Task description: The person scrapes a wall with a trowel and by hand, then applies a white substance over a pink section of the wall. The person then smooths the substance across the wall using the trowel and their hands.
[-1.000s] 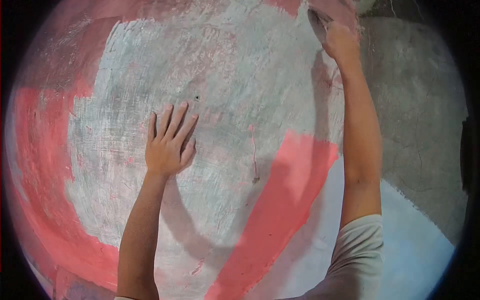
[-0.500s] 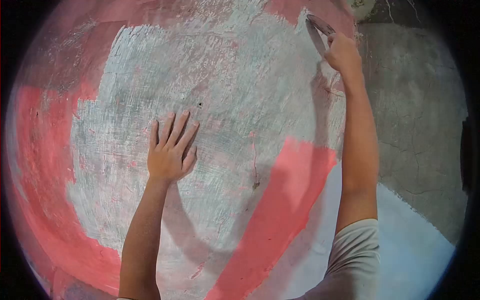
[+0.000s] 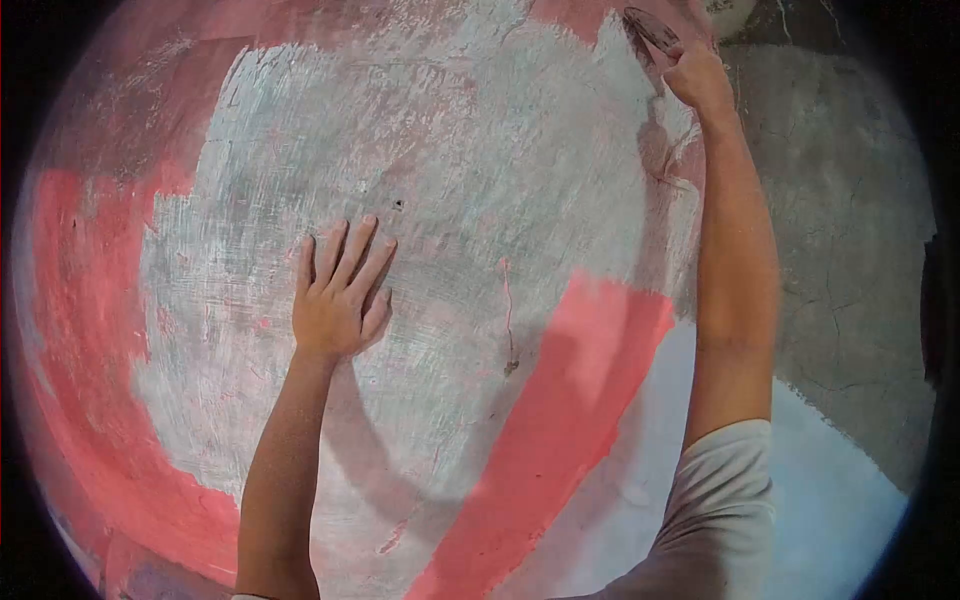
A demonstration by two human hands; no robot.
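Note:
My left hand (image 3: 332, 305) lies flat on the scraped, greyish-white patch of the wall (image 3: 450, 190), fingers spread and holding nothing. High on the right, my right hand (image 3: 699, 82) is closed around what looks like a scraper (image 3: 652, 32), dark, narrow and rounded at its end. The tool's head is against or just off the wall, beside the border of old dull-pink paint; contact cannot be told. Most of its handle is hidden in my fist. My right arm's shadow falls on the wall to its left.
Bright pink paint (image 3: 90, 290) borders the scraped patch at left, and a pink band (image 3: 545, 430) slants up from below. A pale blue-white area (image 3: 825, 500) and bare grey wall (image 3: 830, 200) lie to the right. A small hole (image 3: 398, 204) sits above my left hand.
My right hand and the scraper have moved slightly up and to the right, and the right forearm has shifted right. My left hand stays in nearly the same place.

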